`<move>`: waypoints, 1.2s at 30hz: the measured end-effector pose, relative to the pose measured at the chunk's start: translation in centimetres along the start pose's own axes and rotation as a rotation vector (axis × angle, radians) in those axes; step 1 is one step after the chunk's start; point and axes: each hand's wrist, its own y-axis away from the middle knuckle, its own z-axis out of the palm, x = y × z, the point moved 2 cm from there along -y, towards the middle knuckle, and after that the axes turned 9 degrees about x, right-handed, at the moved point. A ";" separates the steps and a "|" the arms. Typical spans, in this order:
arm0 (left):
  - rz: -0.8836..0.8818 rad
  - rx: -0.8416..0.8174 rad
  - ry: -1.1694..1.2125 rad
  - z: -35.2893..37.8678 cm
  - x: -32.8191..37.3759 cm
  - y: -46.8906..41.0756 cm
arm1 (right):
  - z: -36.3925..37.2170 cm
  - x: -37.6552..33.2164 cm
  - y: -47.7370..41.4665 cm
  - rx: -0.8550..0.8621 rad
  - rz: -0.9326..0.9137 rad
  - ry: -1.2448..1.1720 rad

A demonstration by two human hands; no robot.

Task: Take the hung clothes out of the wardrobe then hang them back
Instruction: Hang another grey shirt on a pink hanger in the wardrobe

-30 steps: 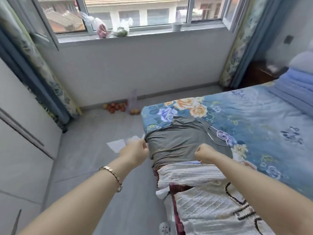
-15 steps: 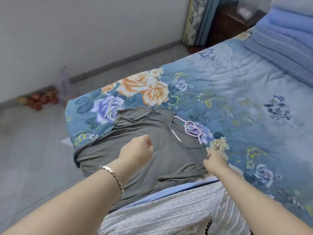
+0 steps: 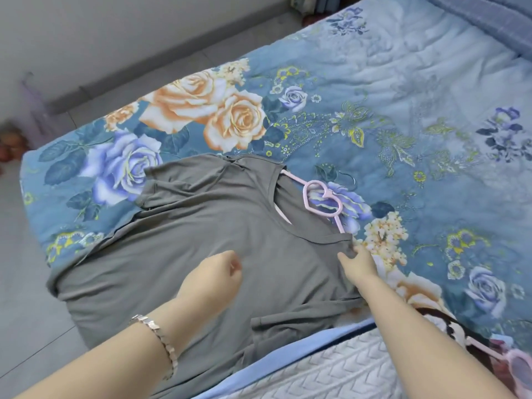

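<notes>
A grey shirt lies flat on the floral bedspread, still on a pink hanger whose heart-shaped neck sticks out of the collar. My right hand pinches the shirt's shoulder edge just below the hanger. My left hand, fingers curled into a loose fist with nothing in it, hovers over the shirt's chest. A white knitted garment lies nearer to me, partly over a blue one. A second pink hanger shows at the lower right.
The bed's corner drops to a grey tiled floor on the left. Folded blue bedding lies at the far right. Some fruit sits on the floor by the wall.
My view has dropped and moved closer to the bed. My right hand moved up to the grey shirt's shoulder by the hanger. My left hand came from the bed's edge over the shirt.
</notes>
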 end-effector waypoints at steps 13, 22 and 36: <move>-0.085 0.091 0.103 -6.4 -3.8 4.4 | -5.8 -12.3 11.9 -0.030 -0.498 -0.313; -0.140 0.237 0.174 -17.2 -9.1 15.5 | -7.0 -20.0 28.3 -0.222 -0.709 -0.364; -0.388 0.545 0.279 -29.8 -28.8 51.6 | -8.6 -17.9 70.9 -0.571 -1.345 -0.043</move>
